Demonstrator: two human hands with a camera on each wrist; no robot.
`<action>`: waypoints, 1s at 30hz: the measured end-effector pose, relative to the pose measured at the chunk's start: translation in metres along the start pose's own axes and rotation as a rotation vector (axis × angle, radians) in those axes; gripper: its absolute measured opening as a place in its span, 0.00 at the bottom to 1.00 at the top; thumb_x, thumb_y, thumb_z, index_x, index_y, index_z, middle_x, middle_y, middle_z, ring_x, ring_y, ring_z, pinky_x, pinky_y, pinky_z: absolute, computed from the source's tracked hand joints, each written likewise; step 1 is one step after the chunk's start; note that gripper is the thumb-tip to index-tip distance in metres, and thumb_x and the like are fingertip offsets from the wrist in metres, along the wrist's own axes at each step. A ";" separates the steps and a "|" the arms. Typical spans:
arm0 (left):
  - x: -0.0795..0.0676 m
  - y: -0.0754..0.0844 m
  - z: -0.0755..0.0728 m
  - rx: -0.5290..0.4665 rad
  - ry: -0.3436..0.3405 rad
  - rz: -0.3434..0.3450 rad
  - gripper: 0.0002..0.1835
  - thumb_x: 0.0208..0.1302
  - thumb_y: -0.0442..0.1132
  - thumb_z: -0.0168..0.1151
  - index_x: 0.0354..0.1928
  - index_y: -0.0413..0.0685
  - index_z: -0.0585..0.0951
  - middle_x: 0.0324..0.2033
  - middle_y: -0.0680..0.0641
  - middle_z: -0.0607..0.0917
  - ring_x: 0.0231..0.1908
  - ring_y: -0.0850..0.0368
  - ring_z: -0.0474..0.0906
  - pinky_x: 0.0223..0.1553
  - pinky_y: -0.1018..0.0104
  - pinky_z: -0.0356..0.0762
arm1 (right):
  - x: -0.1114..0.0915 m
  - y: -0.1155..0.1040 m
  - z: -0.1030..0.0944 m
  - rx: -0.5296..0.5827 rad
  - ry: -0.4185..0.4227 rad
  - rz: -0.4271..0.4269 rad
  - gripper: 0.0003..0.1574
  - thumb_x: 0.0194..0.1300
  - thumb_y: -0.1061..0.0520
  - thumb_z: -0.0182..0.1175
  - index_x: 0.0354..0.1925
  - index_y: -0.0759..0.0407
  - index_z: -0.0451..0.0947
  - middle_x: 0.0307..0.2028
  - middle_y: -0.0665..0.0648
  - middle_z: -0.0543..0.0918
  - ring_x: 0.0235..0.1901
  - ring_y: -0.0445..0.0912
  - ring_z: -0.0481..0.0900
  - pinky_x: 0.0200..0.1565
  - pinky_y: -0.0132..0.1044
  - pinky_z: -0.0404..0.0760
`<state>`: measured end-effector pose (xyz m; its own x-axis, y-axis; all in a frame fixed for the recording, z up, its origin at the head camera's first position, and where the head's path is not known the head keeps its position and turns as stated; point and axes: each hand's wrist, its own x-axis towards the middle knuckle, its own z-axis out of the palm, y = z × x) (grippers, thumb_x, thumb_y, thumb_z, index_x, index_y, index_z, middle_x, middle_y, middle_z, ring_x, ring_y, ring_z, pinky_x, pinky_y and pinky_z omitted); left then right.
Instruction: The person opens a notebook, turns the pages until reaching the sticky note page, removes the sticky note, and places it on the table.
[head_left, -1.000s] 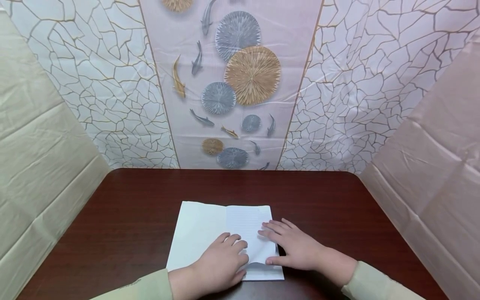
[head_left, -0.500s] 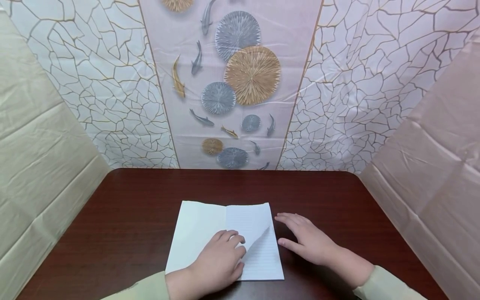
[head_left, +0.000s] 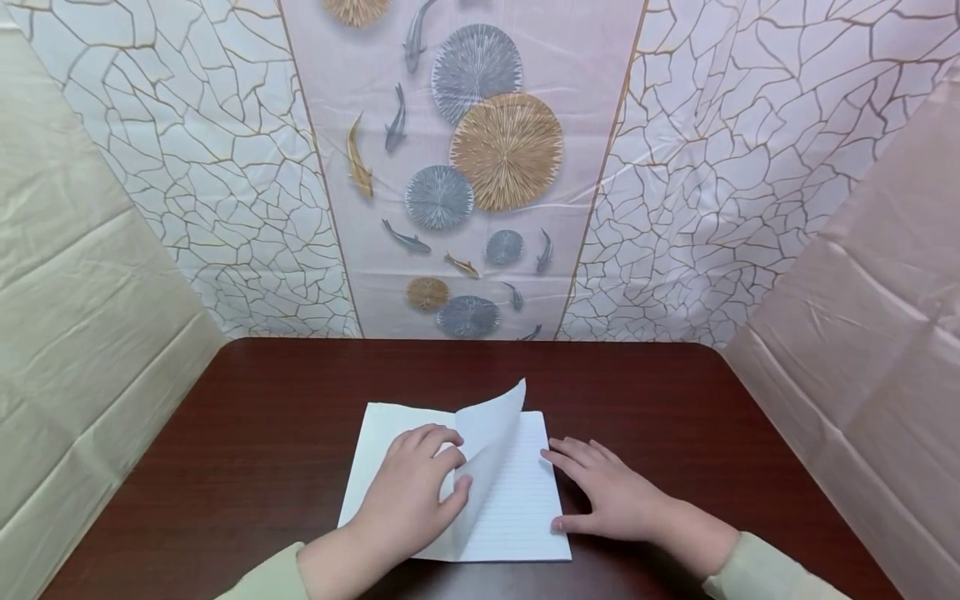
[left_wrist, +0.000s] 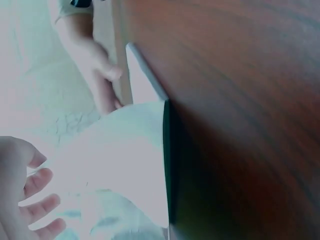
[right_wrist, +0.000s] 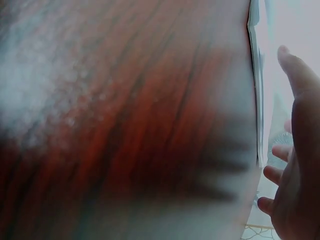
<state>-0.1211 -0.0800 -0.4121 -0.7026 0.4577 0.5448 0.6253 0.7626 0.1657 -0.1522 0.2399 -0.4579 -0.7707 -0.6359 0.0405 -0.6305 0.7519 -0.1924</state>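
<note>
An open notebook (head_left: 517, 517) with lined paper lies on the dark wooden table. One of its pages (head_left: 487, 433) stands up from the spine and curves, its far corner raised toward the back. Over the left half is my left hand (head_left: 412, 487), its fingers loosely bent beside the raised page with no paper pinched between them; in the left wrist view the page (left_wrist: 125, 155) arches up near those fingertips. My right hand (head_left: 611, 496) rests at the notebook's right edge, fingers spread and fingertips right at the paper; the right wrist view shows its thumb apart from the fingers.
The brown table (head_left: 285, 417) has rounded far corners. Behind it hangs a patterned cloth (head_left: 465, 250) with fish and round motifs. Beige cloth panels (head_left: 97, 333) close in the left and right sides.
The page has swung up from the right side toward the left. My left hand has shifted up and left; the right hand drew back from the paper, then came to its right edge.
</note>
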 end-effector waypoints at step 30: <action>-0.070 -0.044 -0.046 0.162 -0.017 -0.358 0.15 0.55 0.41 0.70 0.18 0.62 0.74 0.42 0.50 0.83 0.50 0.44 0.76 0.54 0.42 0.67 | 0.004 0.001 0.006 -0.043 -0.092 -0.060 0.58 0.57 0.17 0.52 0.74 0.46 0.61 0.75 0.52 0.60 0.74 0.57 0.55 0.68 0.64 0.52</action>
<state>-0.0835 -0.1665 -0.4201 -0.8729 0.1562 0.4622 0.2789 0.9371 0.2100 -0.1556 0.2375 -0.4635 -0.7209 -0.6919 -0.0395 -0.6804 0.7174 -0.1496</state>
